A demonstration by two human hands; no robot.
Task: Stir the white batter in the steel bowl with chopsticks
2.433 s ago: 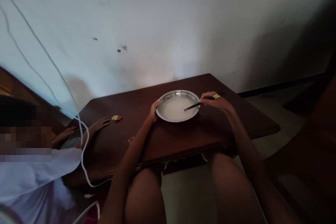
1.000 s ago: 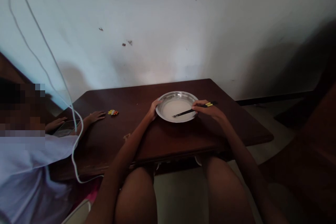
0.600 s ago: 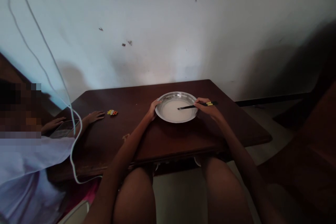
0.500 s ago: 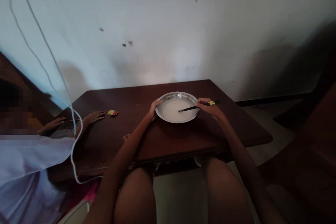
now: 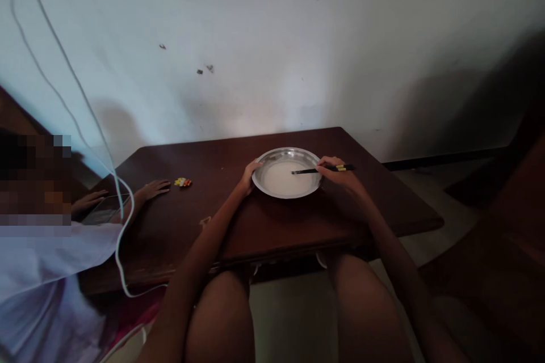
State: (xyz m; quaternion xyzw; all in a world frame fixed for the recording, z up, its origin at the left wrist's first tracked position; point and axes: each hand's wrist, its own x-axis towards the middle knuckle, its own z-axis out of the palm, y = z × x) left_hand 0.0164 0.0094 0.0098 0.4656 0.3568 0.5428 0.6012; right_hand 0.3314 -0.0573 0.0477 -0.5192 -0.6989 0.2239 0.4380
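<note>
A round, shallow metal basin point(image 5: 260, 187) stands on the dark brown table, with a milky white liquid point(image 5: 281, 180) in it. My left hand point(image 5: 250, 174) is closed on the basin's left rim, thumb over the edge. At the right rim, my right hand point(image 5: 336, 171) grips black chopsticks point(image 5: 305, 171) with yellow bands near the thick end. They lie nearly level over the basin, tips at the liquid near its middle. Whether they are one stick or two pressed together is hard to make out.
Left of me a person point(image 5: 51, 261) rests a hand point(image 5: 156, 188) on the table point(image 5: 221, 150) beside a small colourful figure point(image 5: 183, 182). A dark flat device point(image 5: 104, 210) lies under their arms. White cables point(image 5: 131, 204) hang down there. A stained wall point(image 5: 272, 39) rises behind.
The chopstick tips have swung away from me and slightly right within the liquid, now lying flatter. My left hand keeps its hold on the rim.
</note>
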